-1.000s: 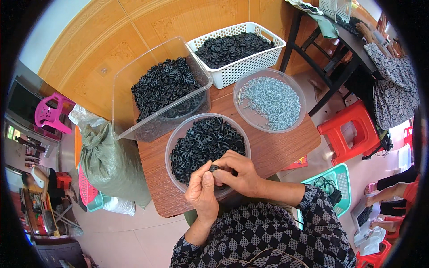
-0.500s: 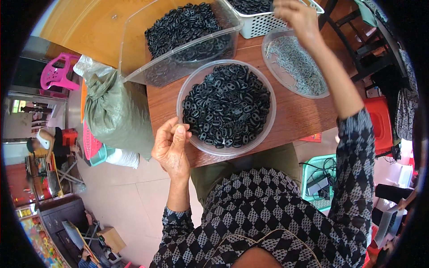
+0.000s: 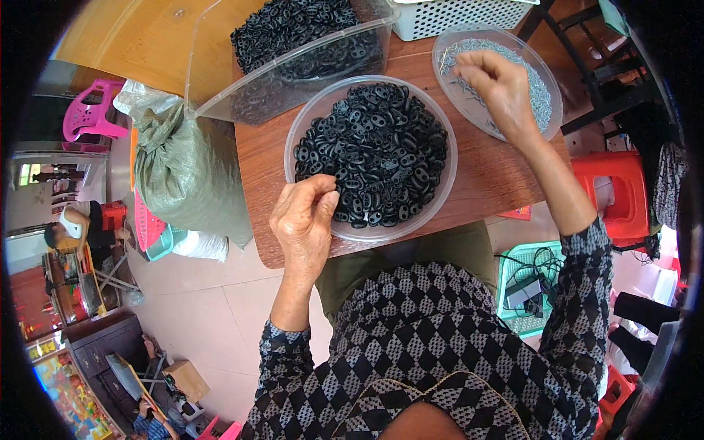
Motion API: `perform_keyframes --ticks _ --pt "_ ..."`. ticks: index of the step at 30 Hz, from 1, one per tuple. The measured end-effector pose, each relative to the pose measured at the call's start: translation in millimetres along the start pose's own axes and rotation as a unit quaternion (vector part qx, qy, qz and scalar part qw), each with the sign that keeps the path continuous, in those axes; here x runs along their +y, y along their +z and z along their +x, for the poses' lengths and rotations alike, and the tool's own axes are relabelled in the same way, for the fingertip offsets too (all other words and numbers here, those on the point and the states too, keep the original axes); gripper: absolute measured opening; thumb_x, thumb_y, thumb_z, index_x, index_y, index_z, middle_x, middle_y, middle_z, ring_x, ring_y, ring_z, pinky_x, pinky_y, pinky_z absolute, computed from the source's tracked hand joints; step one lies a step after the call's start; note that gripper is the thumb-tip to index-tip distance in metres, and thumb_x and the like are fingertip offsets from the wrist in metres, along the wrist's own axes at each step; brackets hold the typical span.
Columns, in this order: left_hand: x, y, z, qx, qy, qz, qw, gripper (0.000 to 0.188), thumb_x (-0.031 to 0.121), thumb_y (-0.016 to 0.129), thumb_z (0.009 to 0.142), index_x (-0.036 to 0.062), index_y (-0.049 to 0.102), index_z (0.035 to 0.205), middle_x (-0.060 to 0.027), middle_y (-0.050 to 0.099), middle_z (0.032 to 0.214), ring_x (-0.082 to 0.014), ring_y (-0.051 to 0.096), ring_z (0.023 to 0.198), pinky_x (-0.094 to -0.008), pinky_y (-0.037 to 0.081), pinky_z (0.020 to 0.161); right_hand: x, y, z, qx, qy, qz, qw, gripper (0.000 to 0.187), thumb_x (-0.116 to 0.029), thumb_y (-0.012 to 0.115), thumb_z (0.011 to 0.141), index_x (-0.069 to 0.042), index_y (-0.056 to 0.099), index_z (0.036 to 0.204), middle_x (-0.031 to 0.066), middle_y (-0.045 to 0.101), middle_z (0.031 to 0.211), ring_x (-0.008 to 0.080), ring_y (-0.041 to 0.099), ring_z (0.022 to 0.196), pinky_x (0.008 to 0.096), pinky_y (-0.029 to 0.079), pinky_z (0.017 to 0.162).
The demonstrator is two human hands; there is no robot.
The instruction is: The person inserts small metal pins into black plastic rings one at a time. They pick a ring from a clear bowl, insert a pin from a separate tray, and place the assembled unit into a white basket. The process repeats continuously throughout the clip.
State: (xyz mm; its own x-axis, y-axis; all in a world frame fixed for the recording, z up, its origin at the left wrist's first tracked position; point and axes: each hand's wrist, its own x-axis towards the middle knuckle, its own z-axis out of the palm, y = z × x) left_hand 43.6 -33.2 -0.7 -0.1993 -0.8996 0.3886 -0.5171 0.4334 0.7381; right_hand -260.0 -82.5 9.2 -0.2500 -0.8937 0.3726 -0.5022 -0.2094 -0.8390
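At the frame's centre, black pieces [image 3: 385, 139]: heaped in a round clear tub [image 3: 370, 234], just right of the left fingertips; many show 2 holes.
Left hand [image 3: 302, 224]: thumb and forefinger narrowly apart or touching, over the tub's left rim; cannot tell whether they grip a piece.
Right hand [image 3: 506, 95]: upper right, fingers curled toward the thumb above a shallow clear dish [image 3: 558, 125] of small silver metal pieces [image 3: 541, 92]; cannot tell whether it holds 1.
Wooden table [image 3: 490, 180]: centre, beneath tub and dish.
Rectangular clear bin [image 3: 246, 99]: upper left, holding more black pieces.
White perforated basket [image 3: 440, 20]: top edge.
Tied green sack [image 3: 191, 176]: left.
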Motion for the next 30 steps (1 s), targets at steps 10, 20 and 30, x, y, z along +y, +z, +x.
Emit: perform_keyframes --ticks 10,20,30 --pt "-1 1 3 -0.073 0.069 0.123 0.987 0.025 -0.006 0.068 0.065 0.0008 0.064 0.089 -0.0073 0.062 0.076 -0.0169 0.058 0.067 -0.0282 0.047 0.061 -7 4 -64 -0.071 0.022 0.08 0.994 0.015 -0.001 0.06 0.082 0.002 0.065 0.096 0.0071 0.066 0.082 0.0101 0.061 0.075 0.0215 0.048 0.065" --pt "-2 9 20 -0.126 0.182 0.153 0.963 0.023 -0.007 0.065 0.063 0.0021 0.064 0.083 -0.0069 0.064 0.078 -0.0209 0.056 0.066 -0.0319 0.045 0.061 -16 13 -72 -0.1 0.077 0.136 0.983 0.014 -0.001 0.059 0.083 0.003 0.064 0.095 0.0081 0.067 0.082 0.0113 0.062 0.077 0.022 0.049 0.068" --pt "-1 -7 24 -0.125 0.159 0.183 0.962 0.016 -0.008 0.064 0.065 0.001 0.064 0.078 -0.0072 0.063 0.072 -0.0212 0.057 0.067 -0.0319 0.045 0.06 -16 6 -79 -0.091 0.099 0.162 0.978 0.015 -0.001 0.058 0.083 0.004 0.063 0.097 0.0074 0.066 0.084 0.0112 0.061 0.078 0.022 0.048 0.07"
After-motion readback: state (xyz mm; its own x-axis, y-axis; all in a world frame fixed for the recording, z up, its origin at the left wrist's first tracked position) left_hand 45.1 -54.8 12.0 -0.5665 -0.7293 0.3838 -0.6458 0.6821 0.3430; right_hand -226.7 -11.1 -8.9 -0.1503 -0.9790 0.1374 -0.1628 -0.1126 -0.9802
